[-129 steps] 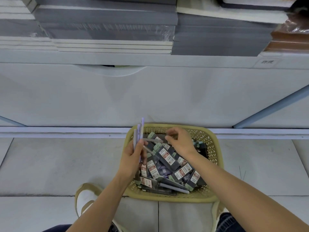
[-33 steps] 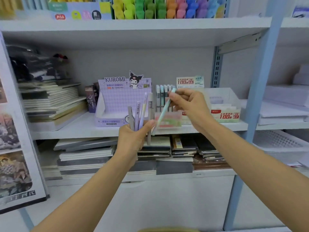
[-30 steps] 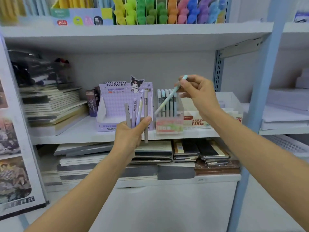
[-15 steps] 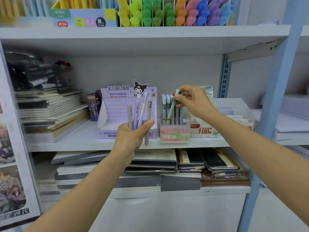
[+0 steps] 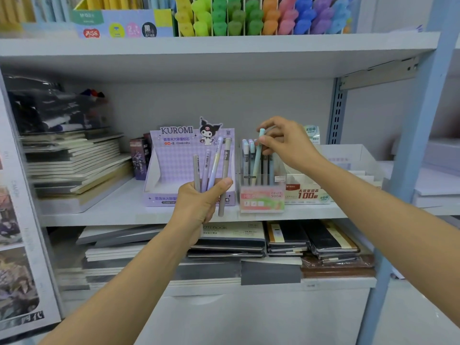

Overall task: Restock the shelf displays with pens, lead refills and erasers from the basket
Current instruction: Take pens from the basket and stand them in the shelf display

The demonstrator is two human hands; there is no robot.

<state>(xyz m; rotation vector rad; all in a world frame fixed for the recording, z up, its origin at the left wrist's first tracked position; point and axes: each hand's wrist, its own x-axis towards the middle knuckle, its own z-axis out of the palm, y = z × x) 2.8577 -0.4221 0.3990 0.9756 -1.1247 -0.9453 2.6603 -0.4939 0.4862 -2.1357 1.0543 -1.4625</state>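
Currently: my left hand [image 5: 199, 205] grips 4 pens [image 5: 211, 163]; right hand [image 5: 288, 145] pinches 1 teal pen [image 5: 257, 155], lower end inside clear box [image 5: 261, 195].

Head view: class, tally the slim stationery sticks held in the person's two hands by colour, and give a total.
Grey sticks, left hand: 2
Lilac sticks, left hand: 2
Light-blue stick, right hand: 1
Total: 5

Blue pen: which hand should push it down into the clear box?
Right hand: it pinches the blue pen, whose tip sits in the clear box. The left hand grips other pens.
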